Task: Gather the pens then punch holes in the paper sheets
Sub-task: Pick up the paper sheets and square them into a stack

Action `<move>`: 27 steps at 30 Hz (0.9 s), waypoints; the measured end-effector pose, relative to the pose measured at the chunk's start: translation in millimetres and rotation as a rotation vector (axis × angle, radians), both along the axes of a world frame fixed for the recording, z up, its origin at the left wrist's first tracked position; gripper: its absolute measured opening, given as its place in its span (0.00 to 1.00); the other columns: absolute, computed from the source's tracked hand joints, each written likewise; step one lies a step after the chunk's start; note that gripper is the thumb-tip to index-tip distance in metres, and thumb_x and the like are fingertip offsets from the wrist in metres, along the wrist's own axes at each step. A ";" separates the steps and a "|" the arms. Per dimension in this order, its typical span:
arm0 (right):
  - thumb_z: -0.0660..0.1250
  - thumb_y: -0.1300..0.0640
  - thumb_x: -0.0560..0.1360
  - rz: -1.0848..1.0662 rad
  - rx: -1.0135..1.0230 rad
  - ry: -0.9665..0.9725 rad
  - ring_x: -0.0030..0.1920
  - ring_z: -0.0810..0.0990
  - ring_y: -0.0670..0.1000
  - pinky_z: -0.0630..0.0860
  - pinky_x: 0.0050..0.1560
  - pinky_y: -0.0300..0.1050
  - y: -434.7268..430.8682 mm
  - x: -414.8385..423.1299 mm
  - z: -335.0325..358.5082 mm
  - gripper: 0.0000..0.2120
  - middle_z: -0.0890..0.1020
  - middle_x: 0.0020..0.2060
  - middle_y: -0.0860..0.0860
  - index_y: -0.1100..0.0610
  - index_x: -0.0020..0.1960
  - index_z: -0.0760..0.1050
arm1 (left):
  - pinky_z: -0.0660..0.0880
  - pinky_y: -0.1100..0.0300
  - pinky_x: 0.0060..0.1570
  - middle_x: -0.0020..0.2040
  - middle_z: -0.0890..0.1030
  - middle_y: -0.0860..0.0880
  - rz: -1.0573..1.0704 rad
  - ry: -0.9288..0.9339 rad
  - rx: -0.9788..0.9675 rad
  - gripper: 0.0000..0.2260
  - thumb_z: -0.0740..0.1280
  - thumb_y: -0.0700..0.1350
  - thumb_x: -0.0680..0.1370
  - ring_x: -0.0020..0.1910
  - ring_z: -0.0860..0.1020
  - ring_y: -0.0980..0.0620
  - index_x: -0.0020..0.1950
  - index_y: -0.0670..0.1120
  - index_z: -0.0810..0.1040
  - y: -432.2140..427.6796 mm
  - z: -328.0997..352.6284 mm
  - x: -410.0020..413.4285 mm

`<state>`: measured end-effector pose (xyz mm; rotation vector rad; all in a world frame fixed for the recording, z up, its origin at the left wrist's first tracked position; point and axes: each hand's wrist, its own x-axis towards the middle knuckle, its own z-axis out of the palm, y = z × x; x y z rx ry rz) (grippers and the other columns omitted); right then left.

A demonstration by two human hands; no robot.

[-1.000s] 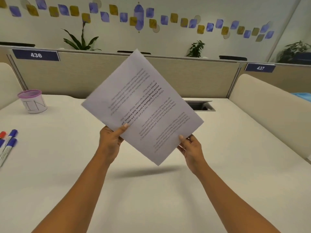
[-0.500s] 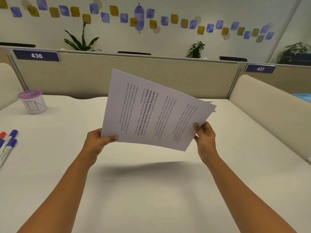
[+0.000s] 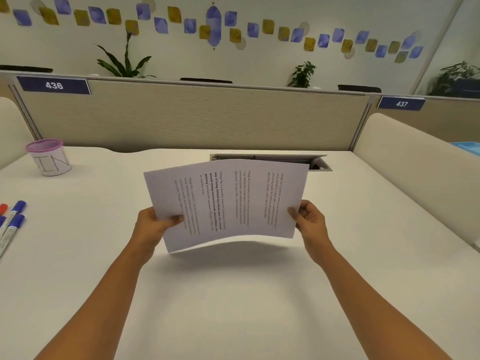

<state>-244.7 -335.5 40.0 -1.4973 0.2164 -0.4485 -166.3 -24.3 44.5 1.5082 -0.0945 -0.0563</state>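
A thin stack of printed paper sheets (image 3: pixel 228 201) hangs a little above the white desk (image 3: pixel 233 294), turned sideways so the text lines run top to bottom. My left hand (image 3: pixel 153 224) pinches its left edge with the thumb on top. My right hand (image 3: pixel 309 219) pinches the right edge. The sheets sag slightly in the middle. Several marker pens (image 3: pixel 13 222) with blue and red caps lie at the desk's far left edge, partly cut off by the frame. No hole punch is in view.
A white cup with a pink mesh rim (image 3: pixel 50 157) stands at the back left. A cable slot (image 3: pixel 311 162) is cut into the desk behind the sheets. Beige partition panels (image 3: pixel 194 118) close off the back and the right side.
The sheets have turned from a diamond tilt to lying sideways and have come down toward the desk. Both hands moved apart to opposite edges and lower.
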 end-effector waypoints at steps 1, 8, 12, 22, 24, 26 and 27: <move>0.64 0.60 0.77 -0.007 0.006 -0.015 0.45 0.83 0.49 0.81 0.45 0.39 -0.9 0.2 1.2 0.03 0.83 0.44 0.50 0.55 0.46 0.75 | 0.76 0.56 0.44 0.46 0.83 0.49 0.008 -0.024 -0.012 0.13 0.72 0.32 0.68 0.46 0.81 0.48 0.49 0.45 0.80 -0.1 2.1 -0.3; 0.66 0.60 0.75 -0.010 0.037 0.052 0.50 0.82 0.51 0.80 0.49 0.45 -0.2 0.1 -5.1 0.09 0.83 0.50 0.47 0.51 0.54 0.75 | 0.75 0.54 0.49 0.50 0.82 0.46 -0.029 -0.044 0.039 0.15 0.72 0.34 0.68 0.49 0.79 0.45 0.53 0.45 0.79 -6.7 1.2 -4.0; 0.64 0.59 0.77 -0.029 0.005 0.071 0.50 0.81 0.54 0.79 0.51 0.49 1.0 0.7 -4.4 0.11 0.82 0.51 0.49 0.52 0.58 0.74 | 0.76 0.55 0.46 0.49 0.82 0.47 -0.021 -0.051 0.064 0.12 0.72 0.37 0.70 0.48 0.80 0.46 0.52 0.47 0.79 -13.8 2.8 -5.2; 0.66 0.58 0.76 -0.118 -0.161 0.261 0.52 0.78 0.54 0.76 0.51 0.44 -17.0 -7.6 -21.4 0.12 0.80 0.52 0.53 0.59 0.57 0.73 | 0.76 0.58 0.40 0.46 0.82 0.50 -0.004 -0.046 0.085 0.08 0.71 0.40 0.72 0.45 0.81 0.50 0.49 0.48 0.79 -33.2 -1.5 -12.5; 0.68 0.58 0.75 -0.166 -0.306 0.379 0.47 0.77 0.54 0.72 0.39 0.37 -23.2 -11.2 -29.0 0.11 0.79 0.48 0.54 0.60 0.55 0.72 | 0.76 0.58 0.38 0.44 0.82 0.50 0.038 -0.052 0.086 0.05 0.71 0.41 0.72 0.43 0.81 0.49 0.45 0.50 0.79 -37.5 -0.4 -14.4; 0.68 0.60 0.73 -0.167 -0.368 0.454 0.40 0.77 0.53 0.71 0.34 0.36 -28.8 -15.2 -34.4 0.08 0.79 0.44 0.56 0.60 0.50 0.72 | 0.76 0.58 0.37 0.43 0.82 0.50 0.070 -0.062 0.067 0.05 0.71 0.41 0.72 0.41 0.81 0.50 0.43 0.50 0.79 -43.9 1.8 -16.2; 0.68 0.61 0.73 -0.152 -0.376 0.481 0.36 0.77 0.53 0.73 0.34 0.37 -30.4 -16.9 -35.8 0.07 0.79 0.42 0.57 0.60 0.47 0.71 | 0.76 0.57 0.37 0.43 0.83 0.50 0.081 -0.064 0.047 0.05 0.71 0.41 0.72 0.41 0.81 0.50 0.43 0.50 0.80 -47.8 2.7 -17.3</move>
